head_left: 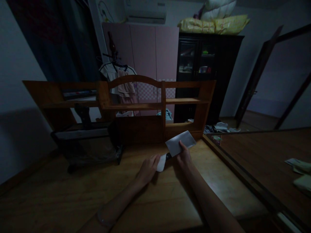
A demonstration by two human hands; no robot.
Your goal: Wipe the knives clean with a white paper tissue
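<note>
A cleaver with a broad, grey, rectangular blade [175, 144] and a dark handle [168, 156] is held above the wooden desk. My right hand [184, 158] grips the blade by its lower edge, the thumb lying flat on the near face. Closed round a white cloth or tissue [161, 163], my left hand [148, 169] is at the handle's end. The cloth touches the handle and covers part of it. How the fingers sit behind the blade and under the cloth is hidden.
A wooden shelf unit [136, 106] rises along the back of the desktop [126, 194]. At left stands a dark-framed, bulky object [87, 145]. To the right, beyond a raised wooden edge [230, 171], lies a brown surface with papers or cloths [301, 166]. The room is dim.
</note>
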